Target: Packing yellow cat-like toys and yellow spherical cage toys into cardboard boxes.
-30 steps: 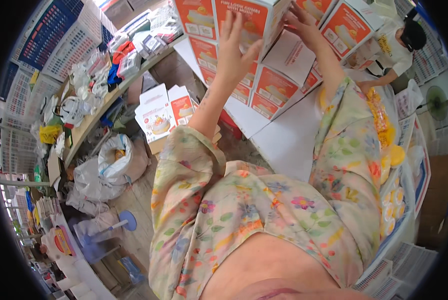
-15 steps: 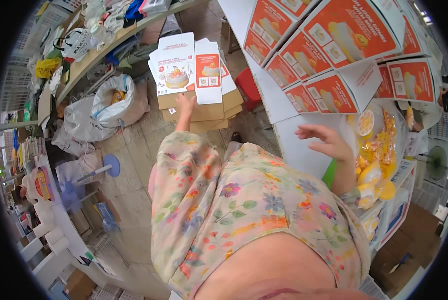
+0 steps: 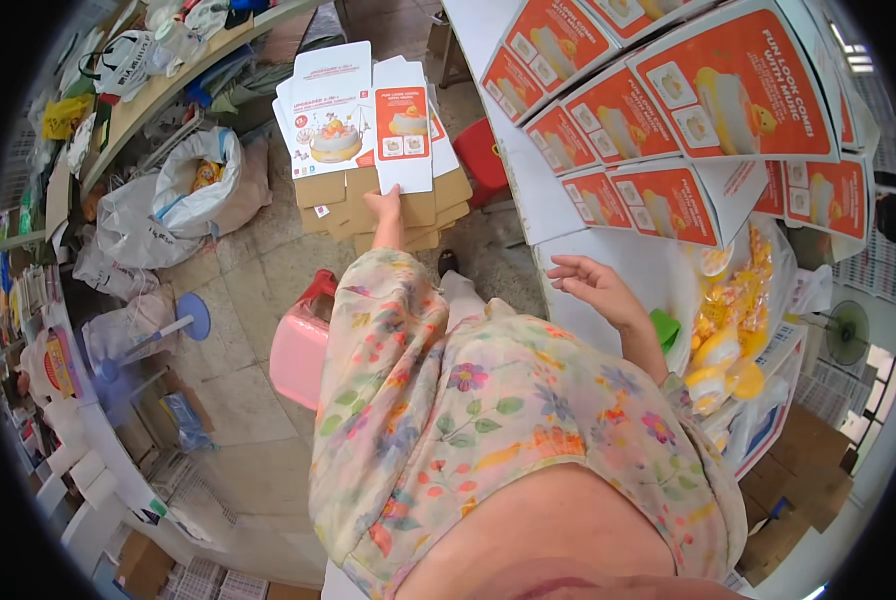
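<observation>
A stack of flattened printed cartons lies at the upper middle, with a white and orange flat carton [image 3: 405, 130] on top at its right side. My left hand [image 3: 384, 208] reaches out to this carton and its closed fingers pinch the near white flap. Beside it is a wider white flat carton [image 3: 333, 115] with a picture of a toy. Plain brown backs of other cartons [image 3: 323, 200] show beneath. Over the white table [image 3: 568, 235], my right hand [image 3: 600, 290] is held with fingers stretched out and nothing in them.
Erected orange and white boxes [image 3: 738, 100] stand in rows on the table at the upper right. Clear bags of yellow toy parts [image 3: 753, 290] sit at the right. A pink stool [image 3: 301, 350] and a red stool [image 3: 485, 160] stand nearby. White sacks [image 3: 203, 180] are on the floor at left.
My left hand has shifted right, from the wider carton's lower edge to the narrow carton's flap. My right hand has moved left over the table. The pink stool has come into fuller view.
</observation>
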